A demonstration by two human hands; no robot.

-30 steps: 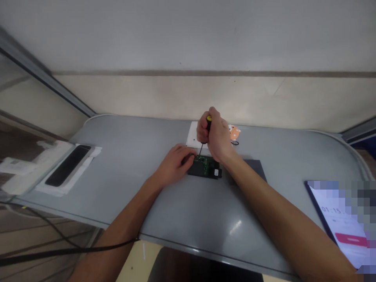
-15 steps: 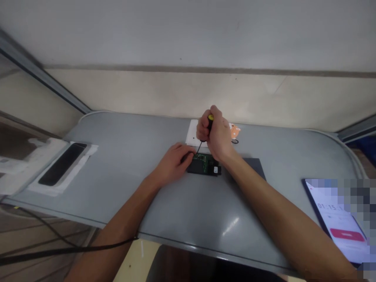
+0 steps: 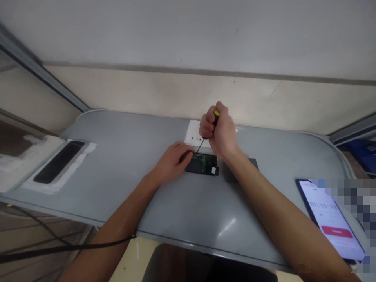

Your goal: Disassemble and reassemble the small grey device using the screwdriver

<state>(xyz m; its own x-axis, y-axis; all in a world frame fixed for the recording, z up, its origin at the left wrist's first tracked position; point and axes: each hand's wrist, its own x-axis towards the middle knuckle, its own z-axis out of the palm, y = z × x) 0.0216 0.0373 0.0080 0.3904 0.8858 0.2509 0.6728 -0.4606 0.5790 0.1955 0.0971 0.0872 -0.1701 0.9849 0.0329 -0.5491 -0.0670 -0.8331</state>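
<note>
On the bench (image 3: 182, 203), the circuit unit (image 3: 203, 164) is lying flat; your left grip (image 3: 172, 161) is pinching its left end, likely steadying it. Farther, your right grip (image 3: 220, 129) is wrapping snugly round the screwdriver (image 3: 216, 116), probably for leverage, its shaft slanting boardward.

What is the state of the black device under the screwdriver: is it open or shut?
Open: the black device shows its green circuit board bare, with no cover over that part.
</note>
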